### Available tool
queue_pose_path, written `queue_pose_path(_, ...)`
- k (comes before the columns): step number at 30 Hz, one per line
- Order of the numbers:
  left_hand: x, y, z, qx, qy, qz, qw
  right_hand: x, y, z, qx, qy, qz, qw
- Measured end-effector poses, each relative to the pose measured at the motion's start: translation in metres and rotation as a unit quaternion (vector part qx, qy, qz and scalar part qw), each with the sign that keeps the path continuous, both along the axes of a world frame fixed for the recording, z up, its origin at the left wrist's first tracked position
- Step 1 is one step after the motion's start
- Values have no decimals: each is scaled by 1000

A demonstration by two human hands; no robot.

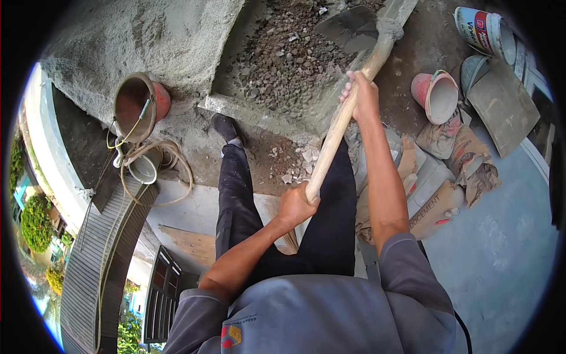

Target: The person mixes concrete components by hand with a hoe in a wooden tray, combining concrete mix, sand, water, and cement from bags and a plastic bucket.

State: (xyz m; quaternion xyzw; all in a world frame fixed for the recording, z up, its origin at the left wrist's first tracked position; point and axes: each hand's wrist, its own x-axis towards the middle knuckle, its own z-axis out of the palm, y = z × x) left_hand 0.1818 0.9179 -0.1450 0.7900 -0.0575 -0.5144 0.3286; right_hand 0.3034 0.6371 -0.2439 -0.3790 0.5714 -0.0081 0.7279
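Grey sand (147, 35) and loose gravel (283, 65) cover much of the ground (203, 171). From my remote seat I see the hoe (332, 141) held slantwise, its blade (348, 23) above or on the gravel; I cannot tell which. Fingers of the left hand (298, 206) are clamped around its lower end, those of the right hand (362, 97) higher along it. I judge its wood stiff and the blade end heavy, so this wide hold suits it. The pale rim (259, 116) beside the gravel could catch the blade; cement sacks (436, 212) lie at the right, one reddish bucket (160, 101) at the left.
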Motion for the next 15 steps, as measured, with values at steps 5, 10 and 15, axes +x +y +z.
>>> queue_pose_path(5, 52, -103, -11, -18, -34, -1, 999, 57, -104, -1, -61, -46, 22, 997)
queue_pose_path(10, 14, -47, -15, 80, 33, 34, 996, 10, -20, -96, 31, 81, 55, 995)
queue_pose_path(15, -9, 21, 6, 154, 82, 3, 985, -56, 85, -134, 141, 120, 12, 983)
